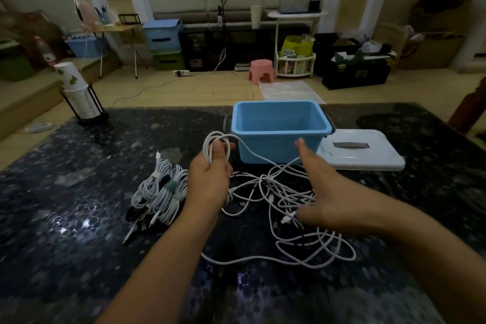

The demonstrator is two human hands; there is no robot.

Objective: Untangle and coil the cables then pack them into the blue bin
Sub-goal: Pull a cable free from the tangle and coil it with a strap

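The left hand grips a few loops of white cable raised above the dark table, while the right hand hovers with fingers spread loosely over the tangled cables, holding nothing. Two tied bundles lie left of the hands, and the blue bin stands just behind, beside its white lid.

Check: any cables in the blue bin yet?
No. The blue bin shows only its bare inside; the coiled bundles lie on the table.
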